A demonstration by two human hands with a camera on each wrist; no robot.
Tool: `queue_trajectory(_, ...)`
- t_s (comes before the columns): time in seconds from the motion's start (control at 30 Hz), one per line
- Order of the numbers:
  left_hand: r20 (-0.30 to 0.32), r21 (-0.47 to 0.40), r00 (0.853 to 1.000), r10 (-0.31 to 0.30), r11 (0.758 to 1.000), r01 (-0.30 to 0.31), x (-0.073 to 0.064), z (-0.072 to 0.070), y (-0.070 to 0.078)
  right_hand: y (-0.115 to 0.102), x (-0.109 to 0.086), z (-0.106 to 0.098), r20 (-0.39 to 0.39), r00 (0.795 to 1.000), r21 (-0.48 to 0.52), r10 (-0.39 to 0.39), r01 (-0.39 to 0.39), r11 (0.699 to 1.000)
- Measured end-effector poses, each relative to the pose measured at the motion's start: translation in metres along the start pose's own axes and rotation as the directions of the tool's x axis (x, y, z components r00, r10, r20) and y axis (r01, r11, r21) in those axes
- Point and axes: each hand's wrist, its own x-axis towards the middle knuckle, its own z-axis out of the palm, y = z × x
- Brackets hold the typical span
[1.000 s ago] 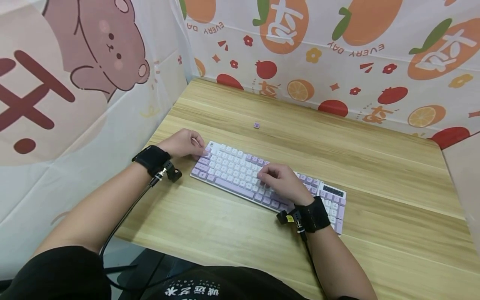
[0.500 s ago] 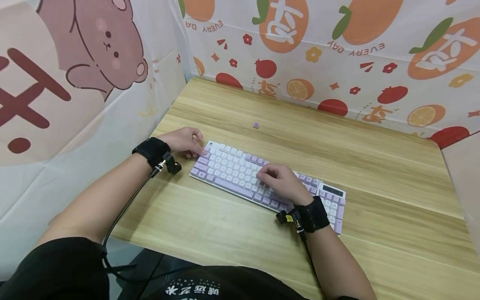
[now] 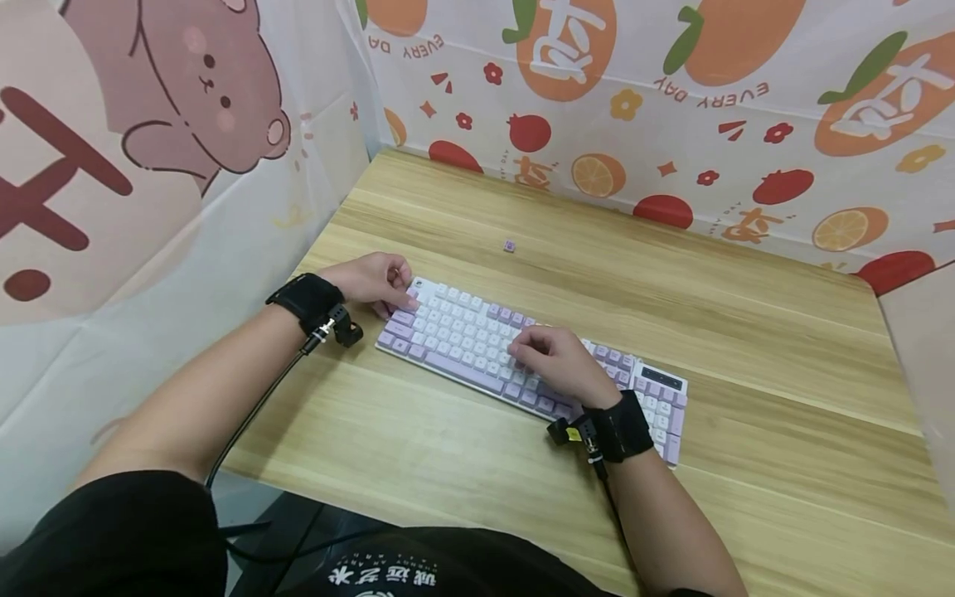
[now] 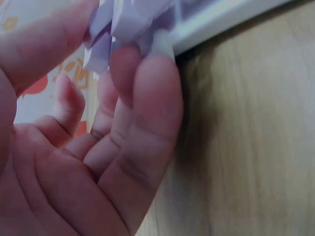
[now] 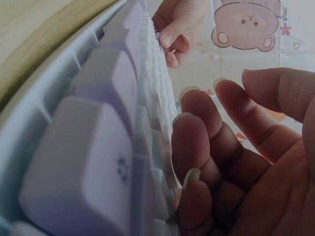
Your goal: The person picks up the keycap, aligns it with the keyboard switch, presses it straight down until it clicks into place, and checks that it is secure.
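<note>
A white and lavender keyboard lies on the wooden table. At its left end, my left hand pinches a lavender keycap between thumb and fingers, the thumb on top and the fingertips at the keyboard's side. In the left wrist view, the fingertips are right against the edge keys. My right hand rests over the right-middle keys, loosely curled with nothing in its grip. Its fingers lie along the white keys in the right wrist view. The keys beneath its palm are hidden.
A single loose purple keycap sits on the table behind the keyboard. A small dark display panel is set in the keyboard's right end. Printed cloth hangs behind and to the left of the table.
The left hand drew back slightly from the keyboard's left end, then came in again, its thumb now farther over the edge keys. The right hand has stayed in place.
</note>
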Motion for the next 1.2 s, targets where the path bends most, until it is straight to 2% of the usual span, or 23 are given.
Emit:
queue_trajectory(0.1, 0.005, -0.024, 1.0, -0.025, 0.999, 0.025, 0.0, -0.002, -0.005, 0.001, 0.0, 0.0, -0.002, 1.0, 0.0, -0.005, 0.005, 1.0)
queue_trajectory(0.23, -0.008, -0.007, 0.999, -0.042, 0.999, 0.042, -0.001, -0.002, -0.006, 0.0, 0.0, -0.001, -0.005, 1.0, -0.008, 0.0, 0.0, 1.0)
queue_trajectory(0.4, -0.043, 0.104, 0.998, -0.035, 0.994, 0.04, -0.002, -0.002, -0.001, -0.002, -0.001, -0.003, -0.013, 1.0, -0.019, 0.013, -0.013, 1.0)
queue_trajectory(0.53, -0.038, 0.165, 0.999, -0.037, 0.985, 0.043, -0.001, -0.003, 0.0, -0.002, -0.001, -0.002, -0.014, 1.0, -0.014, 0.01, -0.01, 1.0)
queue_trajectory(0.7, -0.017, 0.132, 0.997, -0.071, 0.989, 0.073, -0.002, -0.003, -0.004, 0.0, 0.001, 0.002, -0.007, 1.0, -0.007, 0.004, -0.004, 1.0)
queue_trajectory(0.83, 0.031, 0.083, 0.996, -0.08, 0.994, 0.077, -0.002, -0.005, -0.005, 0.0, 0.002, 0.001, -0.012, 1.0, -0.012, 0.007, -0.007, 1.0)
queue_trajectory(0.97, 0.048, 0.104, 0.996, -0.07, 0.992, 0.065, 0.0, -0.007, -0.003, -0.001, 0.003, 0.001, -0.017, 1.0, -0.008, 0.013, -0.013, 1.0)
queue_trajectory(1.1, 0.003, 0.209, 0.999, -0.037, 0.977, 0.035, 0.007, -0.007, 0.004, -0.001, 0.002, 0.001, -0.018, 1.0, -0.008, 0.013, -0.013, 1.0)
queue_trajectory(1.2, -0.072, 0.305, 0.997, 0.021, 0.952, 0.002, 0.014, -0.007, 0.016, 0.0, 0.002, 0.001, -0.018, 1.0, -0.009, 0.017, -0.017, 1.0)
